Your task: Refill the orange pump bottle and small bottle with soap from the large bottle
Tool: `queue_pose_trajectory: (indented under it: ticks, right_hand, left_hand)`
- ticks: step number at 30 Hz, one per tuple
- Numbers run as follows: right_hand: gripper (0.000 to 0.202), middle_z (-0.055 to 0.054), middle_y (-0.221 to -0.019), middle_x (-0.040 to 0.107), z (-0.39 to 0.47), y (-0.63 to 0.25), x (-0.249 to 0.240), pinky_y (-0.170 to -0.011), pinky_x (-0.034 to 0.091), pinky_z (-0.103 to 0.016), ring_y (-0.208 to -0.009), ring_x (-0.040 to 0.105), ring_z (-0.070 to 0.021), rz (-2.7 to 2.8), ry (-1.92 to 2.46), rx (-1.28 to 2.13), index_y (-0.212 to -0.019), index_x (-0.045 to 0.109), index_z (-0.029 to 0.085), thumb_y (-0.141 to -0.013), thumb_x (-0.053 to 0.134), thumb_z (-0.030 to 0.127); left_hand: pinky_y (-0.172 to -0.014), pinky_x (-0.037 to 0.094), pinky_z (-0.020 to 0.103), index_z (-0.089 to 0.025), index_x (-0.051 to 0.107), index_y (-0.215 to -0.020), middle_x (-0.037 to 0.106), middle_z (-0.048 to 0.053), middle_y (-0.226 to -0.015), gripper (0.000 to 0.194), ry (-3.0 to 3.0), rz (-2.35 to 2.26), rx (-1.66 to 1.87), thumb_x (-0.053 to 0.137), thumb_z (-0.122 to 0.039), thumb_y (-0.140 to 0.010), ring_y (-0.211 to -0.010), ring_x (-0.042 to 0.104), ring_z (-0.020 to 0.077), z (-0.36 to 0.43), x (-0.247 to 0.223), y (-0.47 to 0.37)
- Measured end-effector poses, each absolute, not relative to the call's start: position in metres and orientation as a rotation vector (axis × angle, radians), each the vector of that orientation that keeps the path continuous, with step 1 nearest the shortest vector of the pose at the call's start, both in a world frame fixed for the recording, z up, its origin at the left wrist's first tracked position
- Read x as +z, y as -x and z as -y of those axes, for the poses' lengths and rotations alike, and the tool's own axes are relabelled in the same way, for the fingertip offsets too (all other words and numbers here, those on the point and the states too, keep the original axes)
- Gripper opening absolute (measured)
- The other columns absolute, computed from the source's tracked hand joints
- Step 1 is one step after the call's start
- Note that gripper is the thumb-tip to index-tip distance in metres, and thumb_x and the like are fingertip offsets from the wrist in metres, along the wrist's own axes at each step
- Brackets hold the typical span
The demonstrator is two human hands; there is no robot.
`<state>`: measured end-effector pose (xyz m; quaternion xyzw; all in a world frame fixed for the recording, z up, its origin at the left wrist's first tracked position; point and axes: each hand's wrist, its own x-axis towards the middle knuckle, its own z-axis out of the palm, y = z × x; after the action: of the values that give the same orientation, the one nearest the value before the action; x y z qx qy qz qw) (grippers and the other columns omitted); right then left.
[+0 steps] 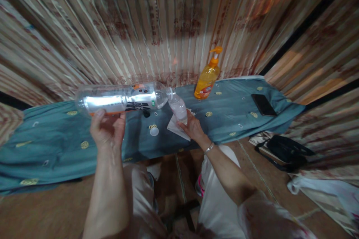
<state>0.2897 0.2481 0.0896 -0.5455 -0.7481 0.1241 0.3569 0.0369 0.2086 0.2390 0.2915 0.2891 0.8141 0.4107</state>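
My left hand (108, 129) is wrapped round the lower part of a large clear bottle (131, 98) with a silver label, held nearly level with its neck pointing right. The neck meets the mouth of a small clear bottle (178, 107), which slants down to the right. Closed round the lower part of that small bottle is my right hand (192, 126). Beneath it a white paper or tissue (178, 130) lies on the blue-green cloth. A round white cap or disc (154, 131) rests on the cloth between my hands, and a small dark round object (146, 113) is under the large bottle.
An orange pump bottle (206, 80) stands at the back of the cloth-covered table (61, 153), near the pleated curtain (168, 26). A dark phone (263, 105) lies at the right. On the floor at the right is a black bag (286, 151).
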Motion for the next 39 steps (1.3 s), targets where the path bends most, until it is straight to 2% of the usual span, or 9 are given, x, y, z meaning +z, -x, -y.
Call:
queue_pose_trajectory:
  ticks: [7, 16, 23, 28, 35, 39]
  right_hand:
    - [0.074, -0.026, -0.126, 0.065, -0.2485, -0.2907, 0.0889, -0.094, 0.054, -0.049, -0.115, 0.065, -0.0346, 1.944, 1.404, 0.313, -0.141, 0.042, 0.006, -0.087, 0.062, 0.052]
    - [0.072, -0.023, -0.13, 0.063, -0.2477, -0.2913, 0.0895, -0.095, 0.054, -0.051, -0.116, 0.064, -0.0343, 1.919, 1.373, 0.347, -0.144, 0.042, 0.012, -0.087, 0.063, 0.051]
    - [0.075, -0.028, -0.128, 0.063, -0.2479, -0.2917, 0.0911, -0.096, 0.053, -0.048, -0.115, 0.065, -0.035, 1.942, 1.382, 0.351, -0.141, 0.043, 0.002, -0.088, 0.06, 0.053]
    - [0.073, -0.025, -0.126, 0.065, -0.2486, -0.2923, 0.0896, -0.097, 0.053, -0.049, -0.114, 0.065, -0.0344, 1.935, 1.401, 0.364, -0.142, 0.042, 0.006, -0.088, 0.061, 0.052]
    - [0.073, -0.028, -0.128, 0.063, -0.2474, -0.2907, 0.0923, -0.096, 0.052, -0.049, -0.115, 0.064, -0.0358, 1.932, 1.396, 0.361, -0.139, 0.043, 0.001, -0.088, 0.061, 0.051]
    - [0.072, -0.027, -0.127, 0.064, -0.2474, -0.2912, 0.0918, -0.096, 0.053, -0.049, -0.114, 0.065, -0.0359, 1.936, 1.391, 0.346, -0.141, 0.043, 0.004, -0.088, 0.062, 0.05]
  left_hand:
    - [-0.096, 0.051, 0.036, -0.028, 0.065, -0.087, 0.071, -0.003, -0.084, 0.035, -0.732, -0.723, 2.049, 0.075, -0.026, -0.054, -0.107, 0.065, 0.0222, -0.2079, 0.2396, -0.0373]
    - [-0.097, 0.052, 0.037, -0.027, 0.065, -0.087, 0.072, -0.003, -0.086, 0.032, -0.743, -0.715, 2.047, 0.074, -0.026, -0.056, -0.107, 0.065, 0.0217, -0.2081, 0.2386, -0.037]
    - [-0.095, 0.052, 0.036, -0.027, 0.065, -0.085, 0.071, -0.004, -0.084, 0.033, -0.722, -0.687, 2.049, 0.076, -0.023, -0.054, -0.106, 0.066, 0.0211, -0.2091, 0.2376, -0.0357]
    - [-0.091, 0.054, 0.034, -0.027, 0.065, -0.085, 0.071, -0.005, -0.082, 0.033, -0.747, -0.69, 2.043, 0.076, -0.025, -0.055, -0.104, 0.066, 0.0202, -0.2094, 0.2383, -0.036]
    - [-0.089, 0.054, 0.032, -0.028, 0.065, -0.085, 0.07, -0.005, -0.081, 0.033, -0.749, -0.68, 2.042, 0.076, -0.024, -0.055, -0.103, 0.065, 0.0196, -0.2088, 0.2377, -0.0355]
    - [-0.086, 0.055, 0.032, -0.027, 0.065, -0.085, 0.07, -0.004, -0.08, 0.032, -0.741, -0.673, 2.039, 0.076, -0.024, -0.055, -0.102, 0.066, 0.0198, -0.2097, 0.2365, -0.0342]
